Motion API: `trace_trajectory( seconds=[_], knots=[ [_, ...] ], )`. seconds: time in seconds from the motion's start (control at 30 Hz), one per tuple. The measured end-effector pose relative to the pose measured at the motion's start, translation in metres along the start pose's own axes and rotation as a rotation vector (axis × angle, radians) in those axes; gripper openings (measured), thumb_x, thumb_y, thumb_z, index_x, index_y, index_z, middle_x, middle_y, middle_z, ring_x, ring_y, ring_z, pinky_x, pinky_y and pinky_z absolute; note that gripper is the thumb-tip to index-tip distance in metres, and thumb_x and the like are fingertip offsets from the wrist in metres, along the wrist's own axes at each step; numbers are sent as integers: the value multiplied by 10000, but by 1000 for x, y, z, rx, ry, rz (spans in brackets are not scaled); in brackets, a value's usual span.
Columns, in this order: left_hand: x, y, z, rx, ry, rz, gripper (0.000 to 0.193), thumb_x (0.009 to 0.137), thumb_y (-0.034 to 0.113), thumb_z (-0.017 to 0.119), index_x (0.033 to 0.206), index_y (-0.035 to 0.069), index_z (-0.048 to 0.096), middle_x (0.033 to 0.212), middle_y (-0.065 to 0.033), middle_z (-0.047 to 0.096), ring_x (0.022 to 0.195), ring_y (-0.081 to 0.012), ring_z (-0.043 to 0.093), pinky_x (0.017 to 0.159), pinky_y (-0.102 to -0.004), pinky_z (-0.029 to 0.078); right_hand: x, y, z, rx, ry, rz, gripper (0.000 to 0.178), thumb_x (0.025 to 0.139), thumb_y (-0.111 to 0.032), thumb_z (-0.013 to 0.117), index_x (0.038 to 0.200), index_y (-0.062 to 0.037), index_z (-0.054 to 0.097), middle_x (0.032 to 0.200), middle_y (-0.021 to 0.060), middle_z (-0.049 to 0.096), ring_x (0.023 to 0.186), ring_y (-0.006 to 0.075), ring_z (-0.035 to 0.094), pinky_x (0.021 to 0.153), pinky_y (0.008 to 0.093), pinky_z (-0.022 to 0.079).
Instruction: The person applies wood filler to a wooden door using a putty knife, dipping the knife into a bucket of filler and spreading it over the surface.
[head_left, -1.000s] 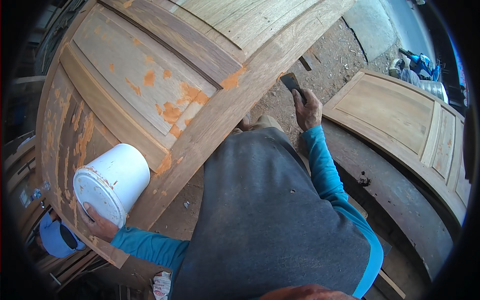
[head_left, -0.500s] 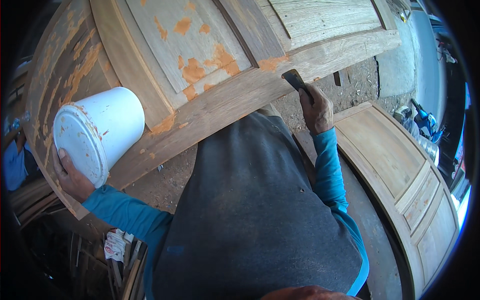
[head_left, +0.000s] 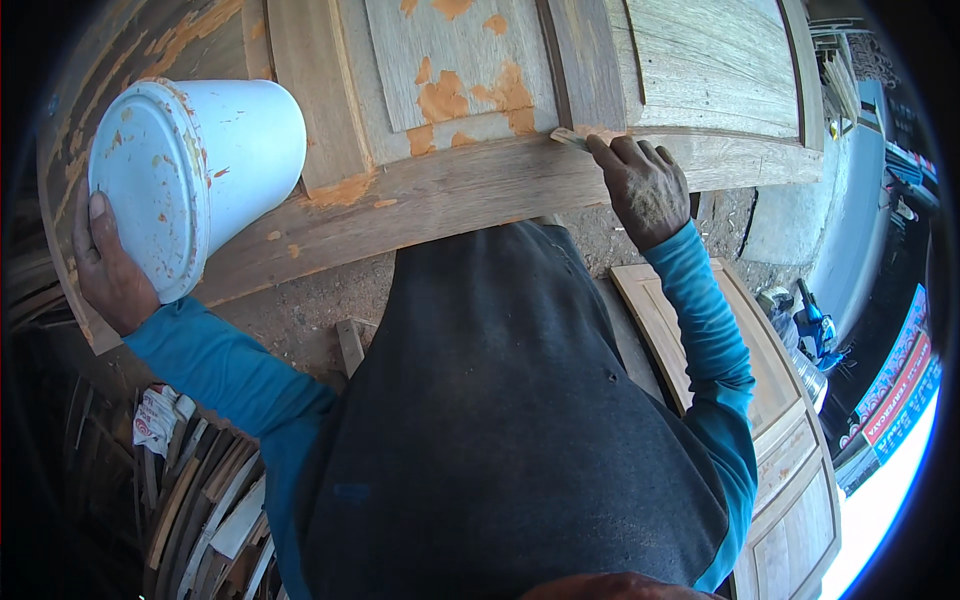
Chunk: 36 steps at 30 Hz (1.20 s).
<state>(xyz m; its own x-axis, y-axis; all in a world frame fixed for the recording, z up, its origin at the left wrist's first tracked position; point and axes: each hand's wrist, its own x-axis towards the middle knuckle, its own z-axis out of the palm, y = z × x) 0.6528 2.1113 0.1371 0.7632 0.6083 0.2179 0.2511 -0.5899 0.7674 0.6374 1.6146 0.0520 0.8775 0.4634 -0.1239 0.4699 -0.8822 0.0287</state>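
A wooden panelled door (head_left: 450, 185) lies flat in front of me, with patches of orange filler (head_left: 443, 98) on its panels and frame. My left hand (head_left: 112, 265) is closed round the rim of a white bucket (head_left: 250, 140), which rests tilted on its side at the door's left. Filler smears mark the bucket's wide round end. My right hand (head_left: 648, 188) grips a putty knife (head_left: 568, 138), its handle hidden by the fingers. The blade meets the door's near rail, close to an orange patch below the middle upright.
Another panelled door (head_left: 780, 440) lies lower at my right. Piled wood strips (head_left: 215, 490) and a white printed sack (head_left: 158, 418) are at my lower left. Beyond the right-hand door stands a blue machine-like thing (head_left: 818, 325). Debris litters the ground under the door's near edge.
My right hand has turned over, knuckles up, bringing the putty knife down to the door's rail. The left hand still holds the bucket. The view has shifted.
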Motion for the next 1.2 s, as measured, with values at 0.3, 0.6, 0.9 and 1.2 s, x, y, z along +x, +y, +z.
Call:
trace_trajectory(
  seconds=[0.3, 0.6, 0.9, 1.2],
  knots=[
    [1, -9, -3, 30, 33, 2, 534, 1010, 404, 614, 1372, 13, 649, 1289, -146, 685, 1104, -237, 682, 977, -334, 526, 27, 10, -39, -94, -312, -214, 240, 914, -93, 610, 1143, -100, 680, 1037, 69, 667, 1037, 225, 662, 924, 382, 517],
    [5, -9, -2, 6, 65, -23, 565, 985, 437, 646, 1348, 4, 661, 1235, -160, 706, 1036, -240, 713, 922, -326, 557, 47, 8, -37, 28, -289, -94, 250, 941, -57, 573, 1191, -71, 572, 928, 131, 670, 834, 331, 723, 719, 459, 587],
    [3, -2, 1, -49, 28, -11, 516, 1025, 396, 572, 1352, 6, 657, 1254, -162, 700, 1068, -225, 705, 958, -323, 545, 32, 10, -28, -77, -288, -79, 444, 953, -65, 556, 1392, -33, 498, 944, 148, 688, 823, 332, 726, 708, 464, 584],
    [4, -7, -3, -62, -22, 86, 521, 1024, 405, 568, 1351, 10, 657, 1248, -178, 702, 1047, -224, 719, 928, -329, 569, 24, -15, -45, -48, -376, -134, 407, 935, -42, 584, 1339, -94, 585, 916, 102, 678, 859, 312, 729, 748, 436, 584]
  ],
)
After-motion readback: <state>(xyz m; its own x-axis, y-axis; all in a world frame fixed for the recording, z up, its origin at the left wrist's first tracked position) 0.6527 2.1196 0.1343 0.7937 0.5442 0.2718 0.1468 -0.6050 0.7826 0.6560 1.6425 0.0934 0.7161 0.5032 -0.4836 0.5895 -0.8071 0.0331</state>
